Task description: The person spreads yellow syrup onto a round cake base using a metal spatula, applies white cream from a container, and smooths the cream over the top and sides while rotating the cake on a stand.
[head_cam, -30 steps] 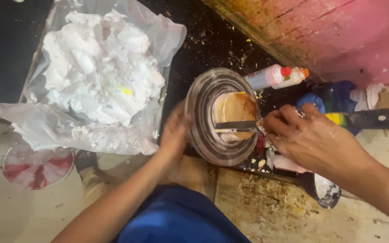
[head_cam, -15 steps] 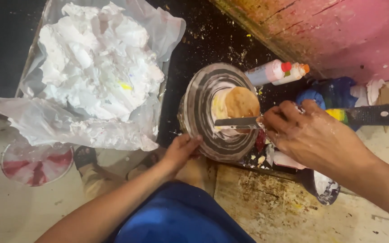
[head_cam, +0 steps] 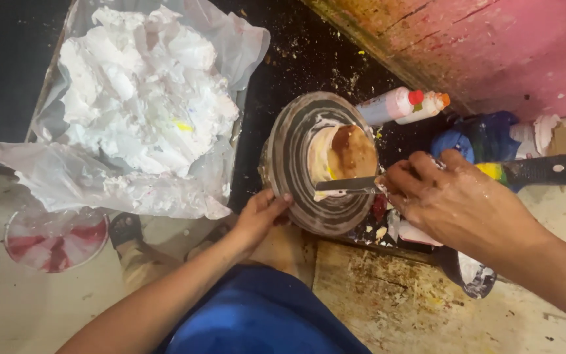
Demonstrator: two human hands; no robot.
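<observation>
Two hands busy: my left hand [head_cam: 260, 216] fingers curled on the turntable [head_cam: 299, 164] rim, right hand [head_cam: 456, 203] clamped on a spatula [head_cam: 345, 185] over the cake [head_cam: 342, 154], handle hidden in my fist.

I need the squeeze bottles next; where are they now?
In the head view, the two squeeze bottles lie side by side right of centre, just beyond the round turntable, below the pink wall.

You are in a small cake-making workshop. Under your left hand [head_cam: 264, 213] stands a cream-smeared turntable [head_cam: 299, 164]. Past it lies a plastic sheet heaped with white cream [head_cam: 142, 98]. Beyond your right hand [head_cam: 456, 200] lie squeeze bottles [head_cam: 401, 105] against a stained pink wall [head_cam: 492, 46], over a crumb-strewn black counter [head_cam: 296, 59].
</observation>
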